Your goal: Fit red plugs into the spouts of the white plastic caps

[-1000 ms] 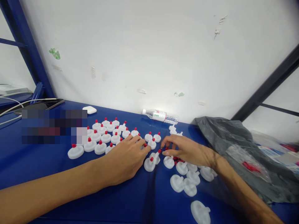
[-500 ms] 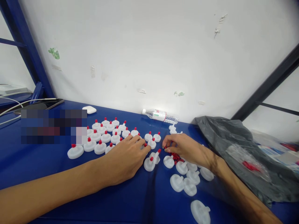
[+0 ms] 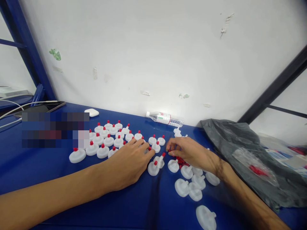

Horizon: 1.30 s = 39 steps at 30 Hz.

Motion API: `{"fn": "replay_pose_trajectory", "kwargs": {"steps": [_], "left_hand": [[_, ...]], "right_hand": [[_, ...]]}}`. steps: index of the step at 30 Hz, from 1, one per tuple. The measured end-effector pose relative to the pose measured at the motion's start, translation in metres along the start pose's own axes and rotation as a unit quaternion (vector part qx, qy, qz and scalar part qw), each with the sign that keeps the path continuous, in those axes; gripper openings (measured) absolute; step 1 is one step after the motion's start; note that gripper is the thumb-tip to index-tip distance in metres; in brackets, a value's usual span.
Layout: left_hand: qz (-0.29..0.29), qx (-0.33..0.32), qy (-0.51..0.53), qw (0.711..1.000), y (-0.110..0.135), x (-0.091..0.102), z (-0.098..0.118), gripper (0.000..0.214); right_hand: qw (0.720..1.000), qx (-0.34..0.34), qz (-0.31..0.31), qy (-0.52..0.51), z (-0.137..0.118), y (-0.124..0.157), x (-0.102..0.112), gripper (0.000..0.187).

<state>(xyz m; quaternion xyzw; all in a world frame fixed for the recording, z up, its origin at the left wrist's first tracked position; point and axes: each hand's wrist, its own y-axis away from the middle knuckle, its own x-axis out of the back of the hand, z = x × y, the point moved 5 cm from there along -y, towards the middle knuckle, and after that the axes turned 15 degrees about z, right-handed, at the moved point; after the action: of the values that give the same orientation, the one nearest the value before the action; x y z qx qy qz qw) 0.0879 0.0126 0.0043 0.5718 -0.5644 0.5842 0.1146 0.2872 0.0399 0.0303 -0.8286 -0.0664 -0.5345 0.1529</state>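
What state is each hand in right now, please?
Left hand: bent over red-tipped white discs; its hold cannot be told.
Right hand: curled by small red pieces; its hold cannot be told.

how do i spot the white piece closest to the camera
On the blue table, find the right hand, then look down past the bare-spouted white pieces below it. The nearest white piece lies at the picture's bottom edge, spout pointing right. Unlike its neighbours, it lies well apart on its own.
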Motion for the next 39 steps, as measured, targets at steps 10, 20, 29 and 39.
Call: {"fn": "replay_pose_trajectory", "kwargs": {"steps": [10, 20, 29, 39], "left_hand": [[-0.001, -0.002, -0.002, 1.0, 0.0009, 0.0006, 0.0014, 0.031], [-0.016, -0.007, -0.006, 1.0, 0.0006, 0.0002, 0.0012, 0.032], [-0.009, -0.005, -0.01, 1.0, 0.0011, -0.0012, 0.0015, 0.03], [-0.002, -0.004, -0.011, 1.0, 0.0009, -0.0009, 0.0004, 0.032]], "right_hand": [[1.0, 0.002, 0.004, 0.014, -0.0009, 0.0002, -0.0013, 0.008], [0.999, 0.018, 0.016, 0.024, -0.0031, 0.0006, -0.0009, 0.007], [1.0, -0.007, 0.003, -0.004, 0.0012, -0.0004, -0.0023, 0.007], [1.0, 0.008, 0.014, 0.01, 0.005, -0.0022, -0.0038, 0.01]]}}
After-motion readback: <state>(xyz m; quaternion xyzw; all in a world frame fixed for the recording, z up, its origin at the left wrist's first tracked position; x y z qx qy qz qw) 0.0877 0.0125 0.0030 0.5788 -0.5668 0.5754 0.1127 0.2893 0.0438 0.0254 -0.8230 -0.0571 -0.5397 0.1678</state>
